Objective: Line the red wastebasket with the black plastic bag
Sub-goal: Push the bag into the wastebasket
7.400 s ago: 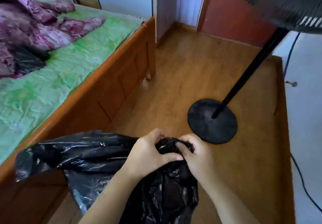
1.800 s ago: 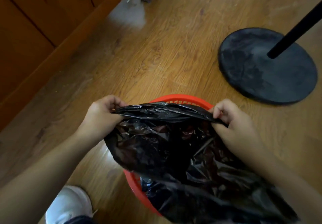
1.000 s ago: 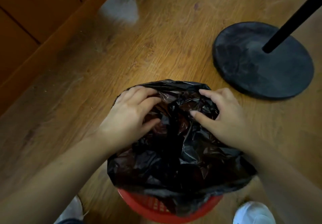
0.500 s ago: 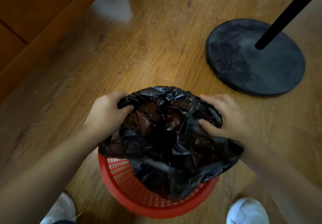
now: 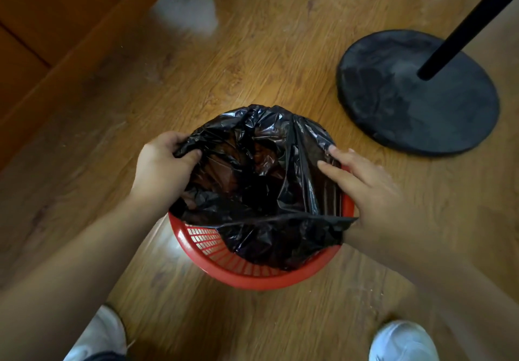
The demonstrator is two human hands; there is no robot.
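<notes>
Red wastebasket (image 5: 254, 275) stands on the wooden floor (image 5: 252, 51), dead centre between two white shoes, one at the near left (image 5: 98, 335) and one at the near right (image 5: 403, 342). Inside it sits the black plastic bag (image 5: 261, 181), mouth gaping, crumpled folds sunk down into the basket. The bag's far edge rises over the basket's far rim and hides it. On the near side the lining falls short: the red slotted wall and rim show bare there, with a black flap drooping down over part of the inner wall. What lies at the bottom under the plastic cannot be made out.

Left hand (image 5: 163, 169) is on the left side of the mouth, fingers and thumb clamped on a bunch of the bag's edge. Right hand (image 5: 368, 189) lies at the right side, fingers spread and extended, pressing flat on the plastic at the rim rather than pinching it; a sliver of red shows just beside its fingertips.

Far right on the floor, well apart from the basket, a round black fan base (image 5: 415, 94) carries a black pole (image 5: 471, 21) slanting up out of frame. Far left runs a wooden bed frame (image 5: 56, 23).
</notes>
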